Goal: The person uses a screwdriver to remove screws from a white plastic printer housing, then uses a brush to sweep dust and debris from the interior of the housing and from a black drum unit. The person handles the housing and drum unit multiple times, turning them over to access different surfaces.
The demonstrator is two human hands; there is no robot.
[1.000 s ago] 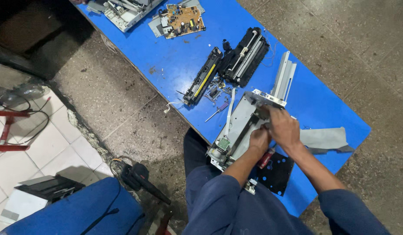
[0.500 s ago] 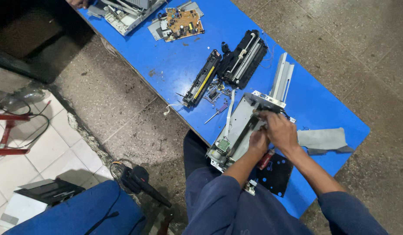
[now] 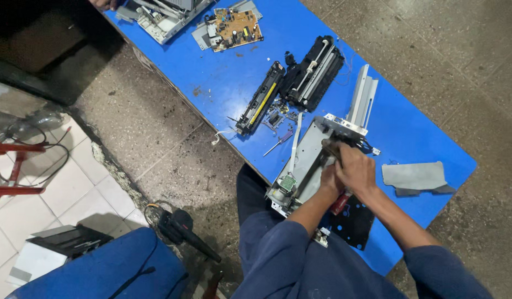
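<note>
The grey metal printer frame [image 3: 308,160] lies at the near edge of the blue worktop [image 3: 223,83]. It looks stiff, fairly heavy and sharp-edged, best held by its side plates. The right hand [image 3: 355,169] is closed over a dark roller [image 3: 329,148] on the frame. Beside it, the left hand [image 3: 329,180] presses the frame; its fingers are hidden.

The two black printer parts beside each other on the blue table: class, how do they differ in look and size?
The narrow cartridge is slim with a yellow strip; the roller assembly is wider, bulkier, with pale rods. Both are long, black, lie diagonally on the blue table, untouched by either hand.
</note>
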